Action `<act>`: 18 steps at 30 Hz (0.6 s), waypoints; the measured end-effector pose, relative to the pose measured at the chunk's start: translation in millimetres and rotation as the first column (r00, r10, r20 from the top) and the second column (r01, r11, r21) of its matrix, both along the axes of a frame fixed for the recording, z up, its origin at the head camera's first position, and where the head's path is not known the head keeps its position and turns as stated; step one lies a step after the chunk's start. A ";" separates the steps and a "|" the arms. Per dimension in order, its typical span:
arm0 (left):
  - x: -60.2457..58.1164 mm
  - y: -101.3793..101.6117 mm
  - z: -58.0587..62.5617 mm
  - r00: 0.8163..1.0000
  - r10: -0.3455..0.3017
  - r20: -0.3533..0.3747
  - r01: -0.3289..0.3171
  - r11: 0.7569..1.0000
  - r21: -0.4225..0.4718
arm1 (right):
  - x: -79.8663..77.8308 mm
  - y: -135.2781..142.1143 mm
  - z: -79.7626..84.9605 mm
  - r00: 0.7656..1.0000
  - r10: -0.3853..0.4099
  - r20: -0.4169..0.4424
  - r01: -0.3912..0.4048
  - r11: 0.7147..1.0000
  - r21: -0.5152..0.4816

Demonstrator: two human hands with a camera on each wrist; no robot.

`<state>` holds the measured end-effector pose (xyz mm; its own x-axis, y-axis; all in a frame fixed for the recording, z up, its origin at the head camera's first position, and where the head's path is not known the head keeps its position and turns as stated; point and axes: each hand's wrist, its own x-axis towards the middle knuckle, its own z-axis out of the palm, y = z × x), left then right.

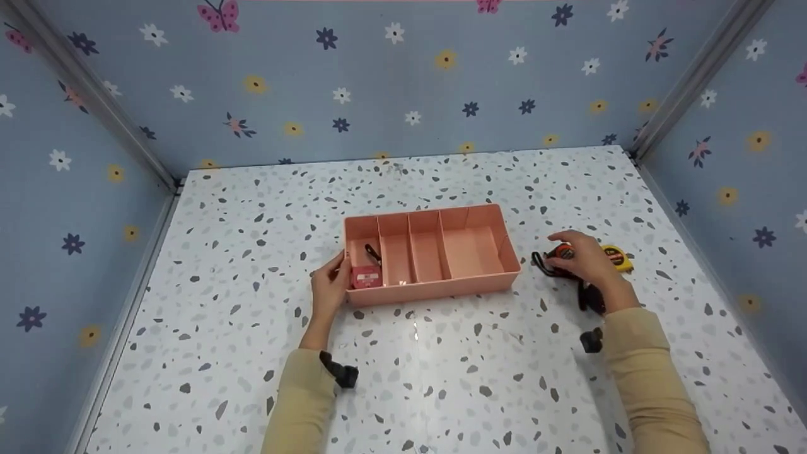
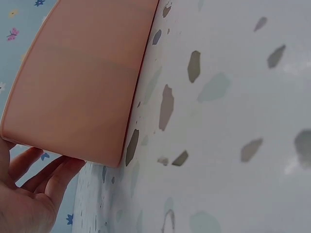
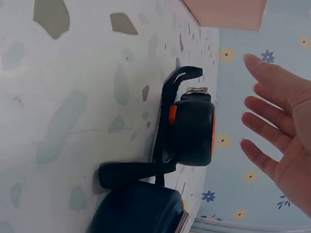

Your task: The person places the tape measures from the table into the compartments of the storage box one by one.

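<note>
A pink divided organizer box (image 1: 435, 289) stands in the middle of the table. My left hand (image 1: 330, 282) holds its left end wall, with fingers (image 2: 60, 174) against the outside and the thumb up at the rim. A red tape measure (image 1: 366, 277) with a black strap sits in the leftmost compartment. To the right of the box, my right hand (image 1: 583, 257) is spread over a black and orange tape measure (image 3: 192, 131), its fingers apart from it. Beside that hand lies a yellow tape measure (image 1: 616, 257). A dark tape measure (image 3: 141, 208) lies nearest the right wrist.
The other compartments of the box show bare pink floors, the rightmost (image 1: 473, 249) being the widest. Blue flowered walls (image 1: 403, 82) enclose the speckled white table (image 1: 435, 391) at the back and both sides. Black straps (image 3: 129, 172) trail between the tape measures.
</note>
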<state>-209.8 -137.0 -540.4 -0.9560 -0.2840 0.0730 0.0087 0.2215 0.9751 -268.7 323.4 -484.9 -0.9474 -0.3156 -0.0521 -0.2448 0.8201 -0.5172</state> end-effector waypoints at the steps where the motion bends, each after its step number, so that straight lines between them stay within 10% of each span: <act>1: -0.1 -0.1 -0.3 1.000 -0.001 0.000 0.001 1.000 0.000 | -1.2 1.7 -0.7 1.000 -0.001 0.016 0.001 1.000 -0.001; 18: -0.8 0.3 0.8 1.000 0.009 0.019 -0.009 1.000 -0.010 | -14.6 16.0 -16.7 0.989 0.002 0.147 -0.005 1.000 0.021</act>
<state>-210.6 -136.7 -539.6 -0.9547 -0.2919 0.0575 -0.0122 0.2315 0.9728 -283.2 339.4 -501.6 -0.9280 -0.3160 -0.1975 -0.1701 0.8307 -0.5301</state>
